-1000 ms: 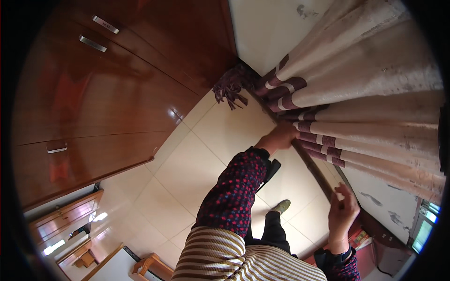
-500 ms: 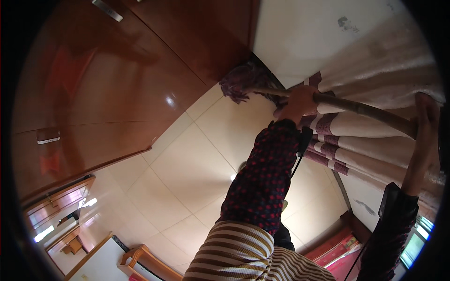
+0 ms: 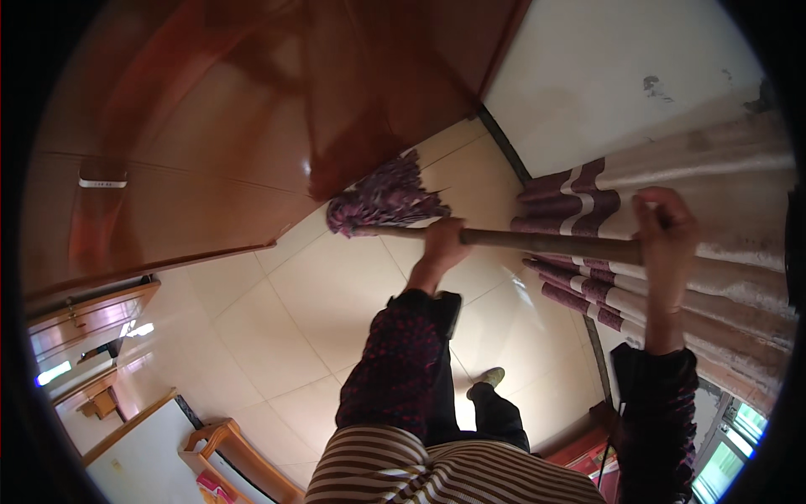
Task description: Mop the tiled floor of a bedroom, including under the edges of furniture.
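A mop with a purple-grey cloth-strip head [image 3: 390, 197] rests on the pale tiles along the foot of a brown cabinet. Its wooden handle [image 3: 546, 244] runs rightward from the head, across my front. My left hand [image 3: 445, 244] is wrapped round the handle fairly close to the head. At the handle's upper end is my right hand [image 3: 669, 235], its fingers curled and closed about the tip. Part of that grip is hidden by the hand itself.
The glossy brown cabinet [image 3: 210, 126] fills the upper left. A cream and purple curtain [image 3: 579, 197] hangs beside the white wall [image 3: 621, 92] on the right. Below me a shoe [image 3: 489, 378] stands on the tiled floor [image 3: 311, 294]. Wooden furniture [image 3: 231, 445] is at the lower left.
The mop head has swept left and nearer, out of the corner by the wall, along the cabinet's foot. Both hands have moved left with the handle, still holding it.
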`<move>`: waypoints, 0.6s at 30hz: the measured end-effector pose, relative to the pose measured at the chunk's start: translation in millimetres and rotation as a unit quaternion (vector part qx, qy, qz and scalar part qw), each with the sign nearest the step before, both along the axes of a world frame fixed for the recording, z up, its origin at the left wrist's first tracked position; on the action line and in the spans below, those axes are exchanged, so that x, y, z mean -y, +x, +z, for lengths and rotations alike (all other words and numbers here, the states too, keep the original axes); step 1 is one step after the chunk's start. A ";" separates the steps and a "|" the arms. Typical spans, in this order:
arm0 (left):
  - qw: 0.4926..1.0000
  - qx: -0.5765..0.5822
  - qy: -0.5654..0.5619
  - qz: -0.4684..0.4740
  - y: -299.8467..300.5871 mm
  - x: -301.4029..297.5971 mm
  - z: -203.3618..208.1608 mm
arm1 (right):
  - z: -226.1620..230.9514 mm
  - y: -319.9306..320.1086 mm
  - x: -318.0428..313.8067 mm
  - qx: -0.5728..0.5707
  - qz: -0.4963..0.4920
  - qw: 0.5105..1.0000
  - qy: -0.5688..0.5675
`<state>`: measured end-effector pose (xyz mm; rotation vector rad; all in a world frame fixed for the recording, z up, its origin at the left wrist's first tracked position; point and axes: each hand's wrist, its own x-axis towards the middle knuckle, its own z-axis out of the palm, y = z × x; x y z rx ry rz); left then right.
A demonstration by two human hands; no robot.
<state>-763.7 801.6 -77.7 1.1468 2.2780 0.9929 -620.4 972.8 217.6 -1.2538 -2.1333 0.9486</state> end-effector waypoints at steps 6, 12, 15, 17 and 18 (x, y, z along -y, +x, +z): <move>0.996 -0.027 -0.086 0.025 -20.9 134.9 -41.8 | -75.1 -16.1 82.8 0.033 0.132 0.990 0.047; 0.935 -0.043 -0.334 -0.111 16.3 223.1 -58.4 | -159.2 65.6 142.7 0.151 0.164 0.975 0.023; 0.924 0.060 -0.327 -0.187 47.5 180.0 -30.4 | -159.0 132.3 115.3 0.190 0.084 0.978 0.011; 0.905 0.089 -0.328 -0.257 65.1 145.2 6.0 | -147.8 171.5 88.8 0.207 0.022 0.978 -0.016; 0.897 0.092 -0.331 -0.278 71.4 129.3 23.9 | -138.8 187.6 77.5 0.224 -0.005 0.974 -0.032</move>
